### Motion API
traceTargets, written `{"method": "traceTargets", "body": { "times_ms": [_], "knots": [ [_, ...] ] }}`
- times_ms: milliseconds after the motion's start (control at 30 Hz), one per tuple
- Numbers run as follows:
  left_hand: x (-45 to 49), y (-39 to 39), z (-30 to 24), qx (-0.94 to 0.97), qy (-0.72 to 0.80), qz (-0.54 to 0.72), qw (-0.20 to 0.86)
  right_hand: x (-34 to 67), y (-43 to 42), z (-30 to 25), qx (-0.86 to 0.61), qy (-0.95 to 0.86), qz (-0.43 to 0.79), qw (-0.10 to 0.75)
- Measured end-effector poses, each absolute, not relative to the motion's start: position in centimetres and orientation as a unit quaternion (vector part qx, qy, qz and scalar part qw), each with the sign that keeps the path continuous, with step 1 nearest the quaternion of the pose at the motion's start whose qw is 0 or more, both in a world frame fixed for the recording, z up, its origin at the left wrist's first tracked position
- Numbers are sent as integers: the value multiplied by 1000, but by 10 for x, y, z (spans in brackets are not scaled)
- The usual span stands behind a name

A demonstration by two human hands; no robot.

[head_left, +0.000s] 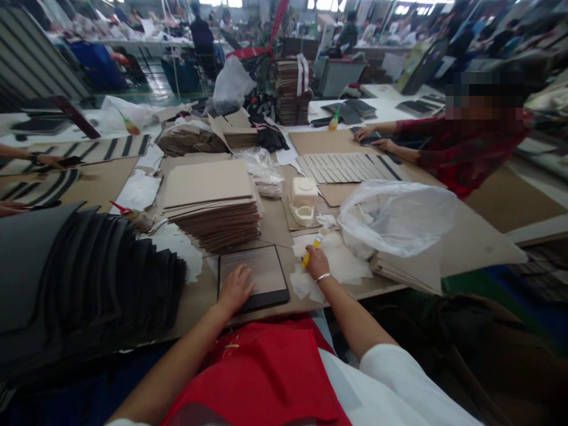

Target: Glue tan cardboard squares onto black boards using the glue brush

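My left hand [235, 289] lies flat with fingers spread on a dark-framed board [261, 273] at the near table edge, holding it down. My right hand [316, 260] is closed round a small yellow tool or glue bottle [312, 247], its tip pointing up and away, over white paper scraps [341, 263] just right of the board. A bracelet is on that wrist.
A tall stack of brown cardboard sheets [213, 204] stands behind the board. Fanned dark sheets [89, 272] fill the left. A white plastic bag [394, 216] and a white container [304, 198] sit right. A person in red [461, 148] works across the table; another's hands [42, 158] are far left.
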State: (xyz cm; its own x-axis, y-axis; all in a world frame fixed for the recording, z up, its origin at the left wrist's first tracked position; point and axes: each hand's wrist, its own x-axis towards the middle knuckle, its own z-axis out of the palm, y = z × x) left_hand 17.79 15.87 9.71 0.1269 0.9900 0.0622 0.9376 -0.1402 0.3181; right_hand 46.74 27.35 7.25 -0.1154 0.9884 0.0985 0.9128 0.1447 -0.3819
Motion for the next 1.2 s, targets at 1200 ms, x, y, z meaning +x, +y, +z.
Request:
{"method": "traceTargets", "body": {
  "times_ms": [1200],
  "knots": [
    [163, 198, 136, 504, 600, 172, 597, 389, 238, 138, -576, -710, 285, 288]
  ]
}}
